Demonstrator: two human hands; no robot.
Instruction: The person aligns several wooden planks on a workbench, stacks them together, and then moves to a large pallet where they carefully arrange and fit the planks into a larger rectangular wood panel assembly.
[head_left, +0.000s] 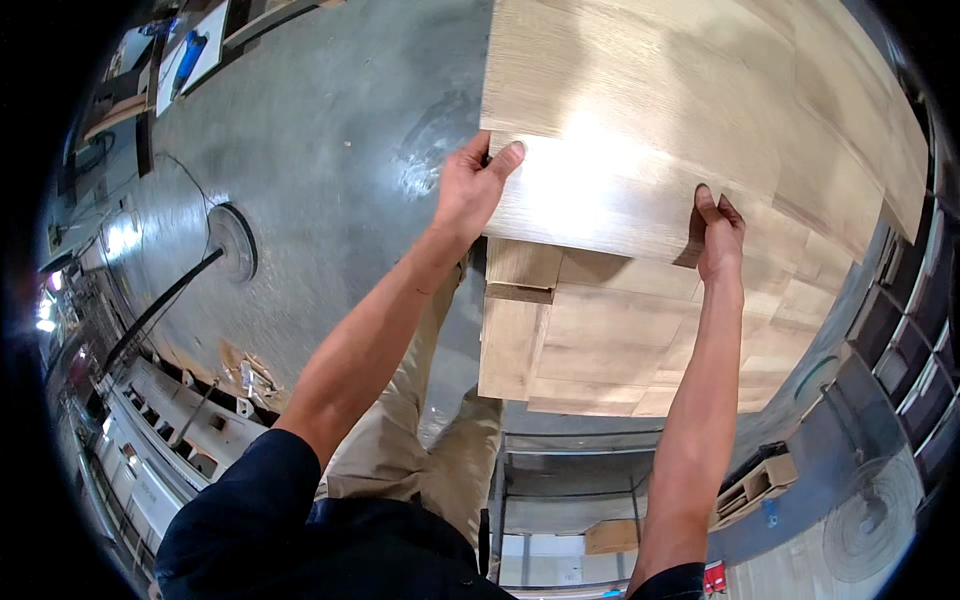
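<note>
A short light wood plank (590, 218) lies across stacked boards of the same pale grain, its near edge overhanging the lower layer. My left hand (470, 192) is closed on the plank's left end, with the thumb on top and the fingers around the edge. At its right end, my right hand (721, 240) holds it with bent fingers, partly hidden by the hand itself. Beyond the plank rests a wide wood board (640, 70). Nearer me are several pale wood pieces (620, 330), with a dark gap at their left side.
A round-based stand (233, 243) with a black pole is on the grey floor (330, 180) to the left. A blue tool (190, 58) rests on a white board at far left. Metal racking (915, 350) lines the right. A round fan-like guard (870, 520) shows lower right.
</note>
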